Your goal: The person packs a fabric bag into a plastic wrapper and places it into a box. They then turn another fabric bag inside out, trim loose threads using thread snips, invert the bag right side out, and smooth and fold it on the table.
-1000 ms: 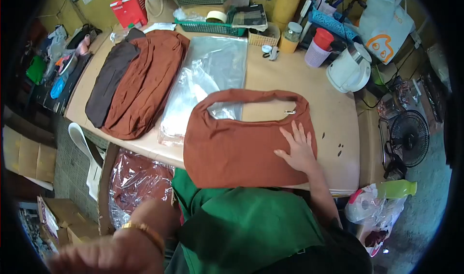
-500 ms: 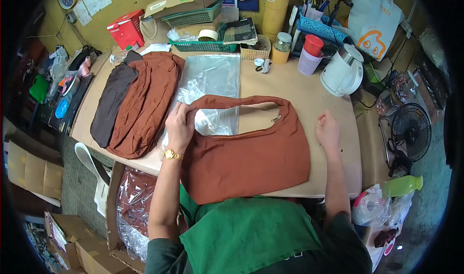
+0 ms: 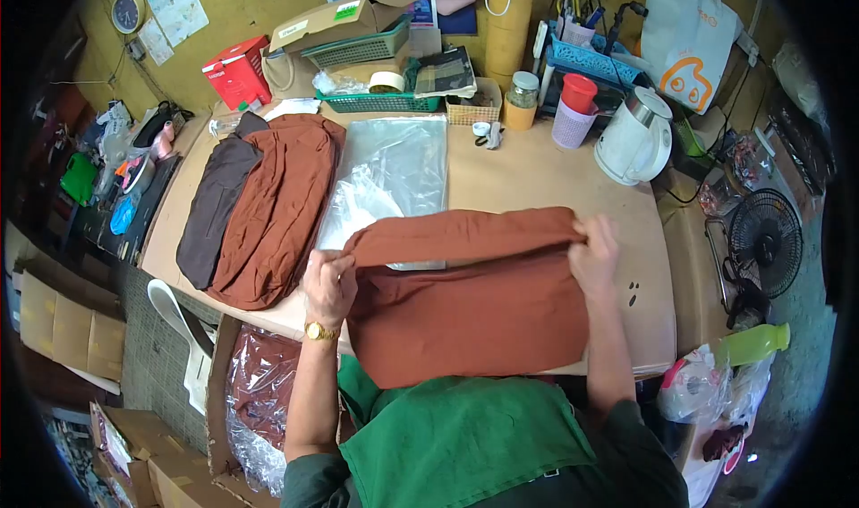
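A rust-brown cloth bag (image 3: 465, 320) lies at the table's front edge, its strap stretched straight above its opening. My left hand (image 3: 329, 286), with a gold watch on the wrist, pinches the strap's left end. At the right end, my right hand (image 3: 594, 253) is closed on the strap, slightly blurred. Behind the bag is a stack of clear plastic sleeves (image 3: 394, 163). Further left lie more rust-brown bags (image 3: 284, 204) with a dark brown piece (image 3: 213, 208) along their left side.
Green baskets (image 3: 376, 103), a glass jar (image 3: 523, 92), a purple cup (image 3: 573, 125) and a white kettle (image 3: 633, 141) line the table's back. An open carton (image 3: 219, 401) with plastic-wrapped cloth stands below left. A black fan (image 3: 764, 244) is at the right.
My right hand has moved from beside the bag onto the strap's right end. The strap, curved before, is now pulled straight and flat. My left hand has moved slightly down, still gripping.
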A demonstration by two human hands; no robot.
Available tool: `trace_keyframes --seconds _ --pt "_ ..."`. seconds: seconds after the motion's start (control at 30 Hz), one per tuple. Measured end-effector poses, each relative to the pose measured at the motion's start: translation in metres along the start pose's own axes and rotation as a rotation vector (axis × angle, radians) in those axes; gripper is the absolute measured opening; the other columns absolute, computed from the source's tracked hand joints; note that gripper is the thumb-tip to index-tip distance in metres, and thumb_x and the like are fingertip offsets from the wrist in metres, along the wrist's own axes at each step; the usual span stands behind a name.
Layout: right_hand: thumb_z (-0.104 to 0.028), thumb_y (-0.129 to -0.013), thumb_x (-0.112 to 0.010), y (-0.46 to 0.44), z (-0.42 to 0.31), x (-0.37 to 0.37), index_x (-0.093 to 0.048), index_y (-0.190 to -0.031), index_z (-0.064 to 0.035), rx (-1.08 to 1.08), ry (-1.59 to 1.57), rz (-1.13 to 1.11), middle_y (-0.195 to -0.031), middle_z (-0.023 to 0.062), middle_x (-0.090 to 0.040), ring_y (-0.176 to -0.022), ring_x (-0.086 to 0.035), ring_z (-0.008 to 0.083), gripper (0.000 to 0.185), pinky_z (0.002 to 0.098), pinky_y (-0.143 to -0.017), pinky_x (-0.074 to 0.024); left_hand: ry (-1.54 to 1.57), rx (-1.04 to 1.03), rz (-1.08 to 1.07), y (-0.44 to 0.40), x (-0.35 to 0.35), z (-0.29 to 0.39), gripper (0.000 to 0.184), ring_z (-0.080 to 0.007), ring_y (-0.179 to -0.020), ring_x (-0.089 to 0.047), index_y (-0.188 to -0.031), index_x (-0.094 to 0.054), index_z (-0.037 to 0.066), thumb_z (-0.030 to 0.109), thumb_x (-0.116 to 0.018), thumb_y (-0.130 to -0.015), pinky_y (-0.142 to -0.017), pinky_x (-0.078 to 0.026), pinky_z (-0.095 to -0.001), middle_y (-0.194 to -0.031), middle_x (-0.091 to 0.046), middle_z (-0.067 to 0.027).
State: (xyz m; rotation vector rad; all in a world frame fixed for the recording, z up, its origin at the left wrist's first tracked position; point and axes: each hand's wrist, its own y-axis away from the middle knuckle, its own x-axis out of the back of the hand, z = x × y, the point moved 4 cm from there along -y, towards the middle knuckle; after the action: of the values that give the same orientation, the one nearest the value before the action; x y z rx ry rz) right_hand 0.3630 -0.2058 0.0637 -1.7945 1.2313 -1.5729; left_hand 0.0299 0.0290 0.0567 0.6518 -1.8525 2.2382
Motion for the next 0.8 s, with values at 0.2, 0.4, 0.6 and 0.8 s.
trace_keyframes --seconds 0.2,0.4,0.6,0.8 --pt "0.011 -0.067 -0.061 -0.025 0.007 0.049 -0.059 -0.091 -0.0015 -0.070 0.152 -0.057 -0.091 0.0155 -0.056 -0.083 -0.055 0.0359 0.027 0.0470 -0.077 -0.0429 0.023 0.119 -0.006 -0.046 -0.021 0.009 0.017 -0.0359 -0.078 -0.057 -0.093 -0.056 0.001 -0.010 -0.061 -0.081 -0.068 -0.047 -0.0436 -0.088 -0.058 -0.0171" --pt "-0.020 -0.079 -0.073 -0.032 -0.022 -0.006 -0.049 -0.132 -0.0077 -0.148 0.059 -0.344 -0.134 0.0201 -0.049 -0.124 -0.044 0.0424 0.059 0.0530 -0.103 -0.0352 0.339 0.112 -0.402 -0.073 -0.077 0.086 0.034 -0.0369 -0.102 -0.056 -0.109 -0.055 0.003 0.016 -0.072 -0.082 -0.090 -0.041 -0.0480 -0.106 -0.060 -0.0171" --pt "-0.049 -0.084 -0.064 0.065 0.009 -0.040 -0.046 -0.139 -0.0148 0.039 0.257 -0.713 -0.149 0.0168 -0.037 -0.142 -0.027 0.0355 0.067 0.0695 -0.105 -0.0222 -0.035 0.090 -0.877 0.027 -0.106 0.036 0.065 -0.0302 -0.145 -0.026 -0.145 -0.042 0.012 0.047 -0.055 -0.092 -0.115 -0.010 -0.0611 -0.154 -0.034 -0.0130" --pt "-0.029 -0.084 -0.071 0.063 0.072 0.042 -0.054 -0.128 -0.0103 -0.415 -0.141 -0.498 -0.146 0.0160 -0.043 -0.138 -0.035 0.0376 0.051 0.0580 -0.108 -0.0305 0.162 0.224 -0.911 -0.003 -0.035 0.040 0.065 -0.0353 -0.147 -0.020 -0.144 -0.043 0.012 0.042 -0.061 -0.090 -0.116 -0.008 -0.0617 -0.157 -0.027 -0.0147"
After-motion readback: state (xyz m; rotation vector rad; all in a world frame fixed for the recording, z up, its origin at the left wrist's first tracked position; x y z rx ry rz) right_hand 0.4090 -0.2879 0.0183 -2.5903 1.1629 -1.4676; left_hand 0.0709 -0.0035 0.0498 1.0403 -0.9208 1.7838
